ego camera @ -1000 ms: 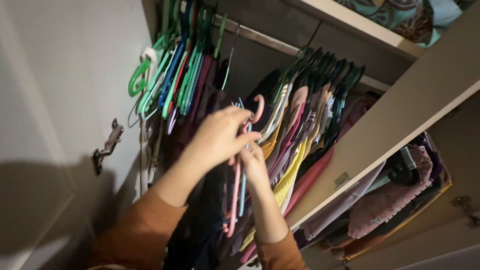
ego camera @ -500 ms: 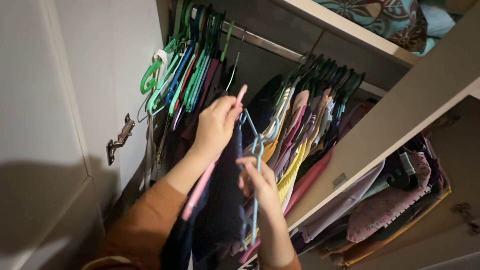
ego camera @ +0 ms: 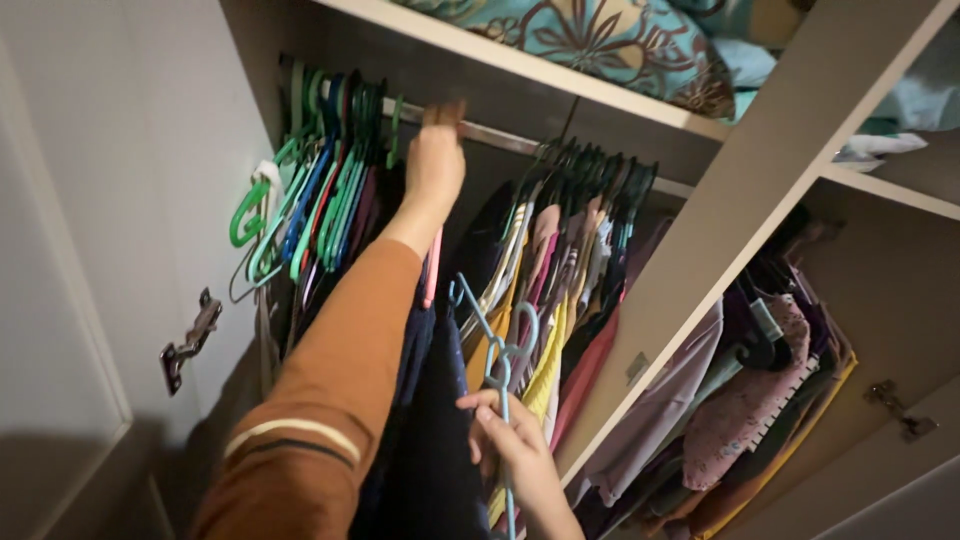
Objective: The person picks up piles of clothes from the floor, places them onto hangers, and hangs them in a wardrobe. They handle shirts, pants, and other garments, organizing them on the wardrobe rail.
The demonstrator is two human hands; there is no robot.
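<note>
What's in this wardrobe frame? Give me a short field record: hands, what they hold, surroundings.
setting: open wardrobe, metal hanging rail under a shelf
left hand: raised to the rail, gripping a pink hanger carrying a dark garment
right hand: low, holding light blue hangers
left of hand: bunch of green and blue hangers on the rail
right of hand: hung clothes, packed tight
top shelf: teal floral bedding
right compartment: stacked folded clothes
</note>
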